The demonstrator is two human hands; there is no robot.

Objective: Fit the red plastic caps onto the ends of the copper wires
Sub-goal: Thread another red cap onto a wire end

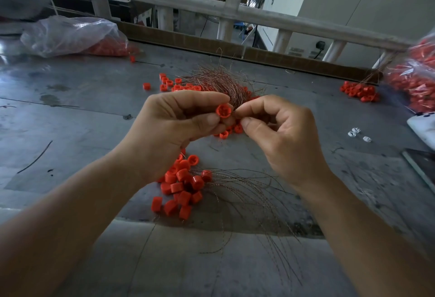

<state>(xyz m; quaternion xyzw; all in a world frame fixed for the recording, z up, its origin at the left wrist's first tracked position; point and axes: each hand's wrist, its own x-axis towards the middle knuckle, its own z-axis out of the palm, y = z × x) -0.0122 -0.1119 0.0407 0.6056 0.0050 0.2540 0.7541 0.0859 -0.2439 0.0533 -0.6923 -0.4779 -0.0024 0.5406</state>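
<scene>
While my left hand (174,129) grips a red cap (223,111) between thumb and forefinger, open end facing me, my right hand (282,136) pinches a wire (233,106) just beside the cap's rim. The strand is too fine to tell whether its tip is inside the cap yet. Both hands are raised above the grey table (82,120).

Behind my fingers lies the wire bundle (219,82), with loose caps (169,83) scattered around it. Below my wrists is a pile of capped wires (183,188), their strands fanning out to the right and toward me.

Far left on the table, a clear bag (70,35) lies slumped on its side, red caps showing through at its lower right end. At the right edge a second bag (416,77) is packed with red caps and strands, blurred. A small heap (359,91) of caps lies just beside it.
</scene>
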